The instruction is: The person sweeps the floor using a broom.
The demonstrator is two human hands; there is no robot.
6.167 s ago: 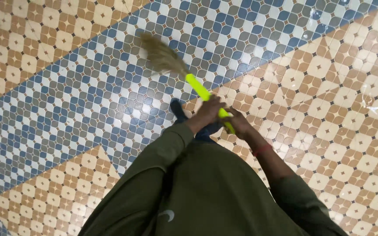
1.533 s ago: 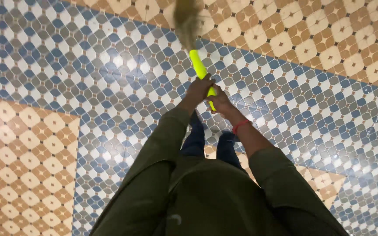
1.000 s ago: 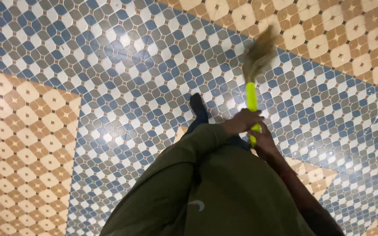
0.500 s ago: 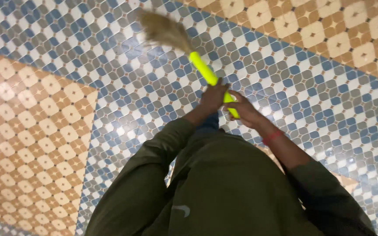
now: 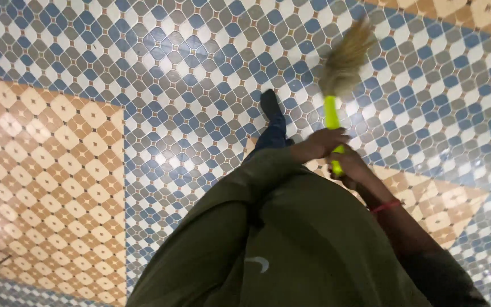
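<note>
Right hand [image 5: 352,169] is closed low on the neon-yellow handle [image 5: 331,120] of the broom; left hand [image 5: 324,142] is wrapped just above. Judged light, handle stiff, possibly slick. Soft straw bristles [image 5: 345,59] are seen farthest, over the patterned tile floor [image 5: 143,85].

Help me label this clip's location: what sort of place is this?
Probably an indoor hall or large room: a glossy patterned tile floor in blue, grey and tan reflects lights, and both hands, left hand and right hand, hold a broom.
</note>
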